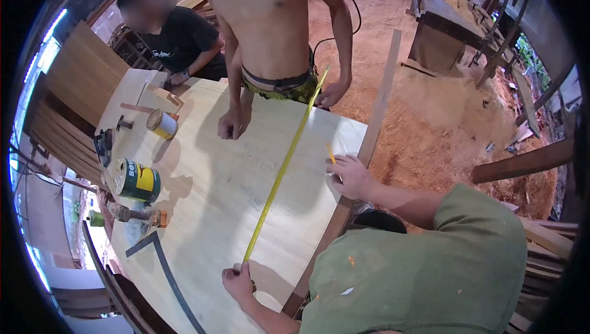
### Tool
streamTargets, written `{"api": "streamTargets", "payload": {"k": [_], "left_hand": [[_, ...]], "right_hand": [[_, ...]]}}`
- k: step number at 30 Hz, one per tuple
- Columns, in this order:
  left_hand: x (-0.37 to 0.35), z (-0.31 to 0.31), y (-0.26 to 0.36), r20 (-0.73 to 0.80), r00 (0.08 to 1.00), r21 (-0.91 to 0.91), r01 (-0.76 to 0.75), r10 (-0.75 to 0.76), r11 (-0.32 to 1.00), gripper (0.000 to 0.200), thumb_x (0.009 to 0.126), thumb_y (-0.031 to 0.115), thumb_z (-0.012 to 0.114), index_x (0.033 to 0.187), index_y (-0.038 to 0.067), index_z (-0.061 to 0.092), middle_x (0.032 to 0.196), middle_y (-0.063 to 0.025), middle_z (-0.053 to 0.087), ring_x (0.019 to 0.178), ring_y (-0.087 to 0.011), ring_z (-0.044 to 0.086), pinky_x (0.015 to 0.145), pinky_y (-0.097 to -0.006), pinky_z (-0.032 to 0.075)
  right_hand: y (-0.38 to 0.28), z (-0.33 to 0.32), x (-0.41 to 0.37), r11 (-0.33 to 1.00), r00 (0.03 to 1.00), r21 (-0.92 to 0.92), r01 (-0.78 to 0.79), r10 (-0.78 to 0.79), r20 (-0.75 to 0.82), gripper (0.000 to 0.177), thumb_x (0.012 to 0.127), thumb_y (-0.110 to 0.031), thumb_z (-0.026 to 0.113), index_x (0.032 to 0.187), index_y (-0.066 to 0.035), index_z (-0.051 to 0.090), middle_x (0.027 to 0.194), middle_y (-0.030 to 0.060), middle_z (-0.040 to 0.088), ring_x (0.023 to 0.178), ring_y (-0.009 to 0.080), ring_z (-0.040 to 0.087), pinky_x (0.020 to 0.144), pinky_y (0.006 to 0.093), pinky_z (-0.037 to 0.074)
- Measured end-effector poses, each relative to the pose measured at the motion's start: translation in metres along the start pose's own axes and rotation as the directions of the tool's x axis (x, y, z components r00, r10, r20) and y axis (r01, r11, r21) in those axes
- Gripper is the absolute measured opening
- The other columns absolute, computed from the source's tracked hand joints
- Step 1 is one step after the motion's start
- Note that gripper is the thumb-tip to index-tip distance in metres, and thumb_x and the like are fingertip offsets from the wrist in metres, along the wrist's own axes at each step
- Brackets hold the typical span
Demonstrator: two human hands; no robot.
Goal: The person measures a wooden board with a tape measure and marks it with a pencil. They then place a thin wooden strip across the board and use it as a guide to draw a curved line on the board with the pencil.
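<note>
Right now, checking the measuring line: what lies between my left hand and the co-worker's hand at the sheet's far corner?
Head view: a yellow tape measure stretches over the pale sheet from the left hand to the co-worker's hand.

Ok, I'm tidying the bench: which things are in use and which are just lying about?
In use: tape measure, held by left hand, far end in a co-worker's hand; pencil in right hand; plywood sheet.
Lying about: green can; small can; dark square.

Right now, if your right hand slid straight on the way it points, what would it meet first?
Probably the yellow tape measure across the board, just beyond the right hand and its pencil; depth is unclear.
</note>
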State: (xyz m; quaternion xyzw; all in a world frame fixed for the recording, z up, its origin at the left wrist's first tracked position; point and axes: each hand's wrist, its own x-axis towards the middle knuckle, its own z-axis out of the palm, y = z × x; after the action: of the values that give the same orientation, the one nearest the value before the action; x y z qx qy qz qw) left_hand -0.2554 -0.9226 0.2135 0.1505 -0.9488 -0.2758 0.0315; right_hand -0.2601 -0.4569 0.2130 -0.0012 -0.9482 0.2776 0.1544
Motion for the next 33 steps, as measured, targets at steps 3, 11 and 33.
{"api": "streamTargets", "payload": {"k": [3, 11, 33], "left_hand": [[-0.012, 0.018, -0.009, -0.176, 0.979, 0.113, -0.084, 0.103, 0.99, 0.035, 0.08, 0.021, 0.079, 0.07, -0.005, 0.057, 0.085, -0.0195, 0.062, 0.077, -0.0378, 0.059, 0.069, -0.0489, 0.049], [-0.034, 0.015, 0.0, -0.37, 0.903, 0.19, -0.156, 0.217, 0.969, 0.02, 0.085, 0.016, 0.073, 0.074, 0.003, 0.065, 0.089, -0.0088, 0.067, 0.086, -0.0324, 0.062, 0.082, -0.0454, 0.046], [0.033, 0.054, 0.026, -0.499, 0.833, 0.054, -0.243, 0.237, 0.969, 0.019, 0.077, 0.018, 0.078, 0.073, 0.006, 0.064, 0.087, -0.0073, 0.07, 0.082, -0.0316, 0.064, 0.079, -0.0466, 0.047]], "right_hand": [[0.002, 0.007, -0.002, 0.999, 0.999, -0.025, -0.036, 0.035, -0.017, 0.021, 0.084, -0.015, 0.065, 0.104, -0.011, 0.066, 0.126, 0.0109, 0.068, 0.128, 0.0314, 0.057, 0.111, 0.0498, 0.039], [0.0, 0.011, 0.003, 0.999, 1.0, -0.033, 0.013, -0.014, -0.01, 0.022, 0.08, -0.015, 0.068, 0.101, -0.009, 0.068, 0.122, 0.0153, 0.07, 0.125, 0.0368, 0.057, 0.108, 0.0479, 0.04], [-0.017, -0.008, 0.002, 0.997, 0.997, 0.0, -0.071, 0.071, 0.036, 0.046, 0.081, -0.017, 0.066, 0.125, -0.005, 0.06, 0.117, 0.017, 0.066, 0.115, 0.0368, 0.059, 0.104, 0.0476, 0.043]]}}
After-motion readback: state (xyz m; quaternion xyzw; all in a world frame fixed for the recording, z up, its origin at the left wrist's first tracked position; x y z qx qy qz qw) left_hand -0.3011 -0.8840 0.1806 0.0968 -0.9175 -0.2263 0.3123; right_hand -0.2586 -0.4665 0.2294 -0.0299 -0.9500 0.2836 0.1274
